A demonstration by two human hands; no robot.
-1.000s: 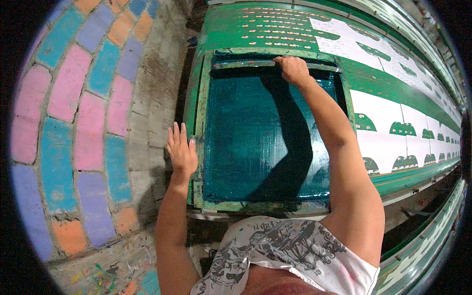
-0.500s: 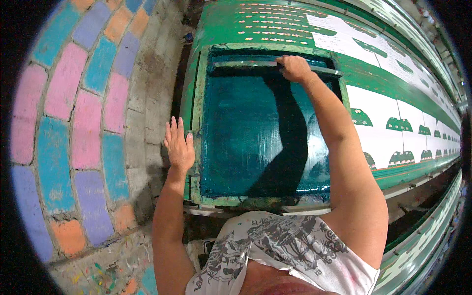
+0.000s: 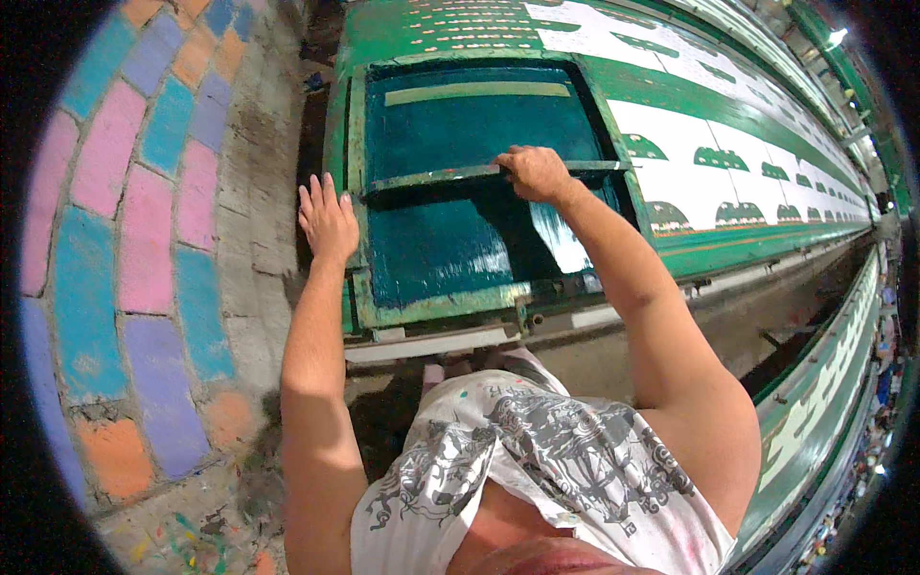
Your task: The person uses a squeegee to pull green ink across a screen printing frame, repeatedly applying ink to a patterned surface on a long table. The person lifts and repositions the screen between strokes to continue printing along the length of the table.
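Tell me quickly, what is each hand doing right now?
Left hand: open, holding nothing, at the left edge of the frame; touching or not can't be told.
Right hand: closed, holding the long bar.

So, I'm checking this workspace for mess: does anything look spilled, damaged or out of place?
Yes: coloured paint spots spatter the ground at lower left, like old spills, and the green frame looks blotchy and smeared. Nothing else stands out.
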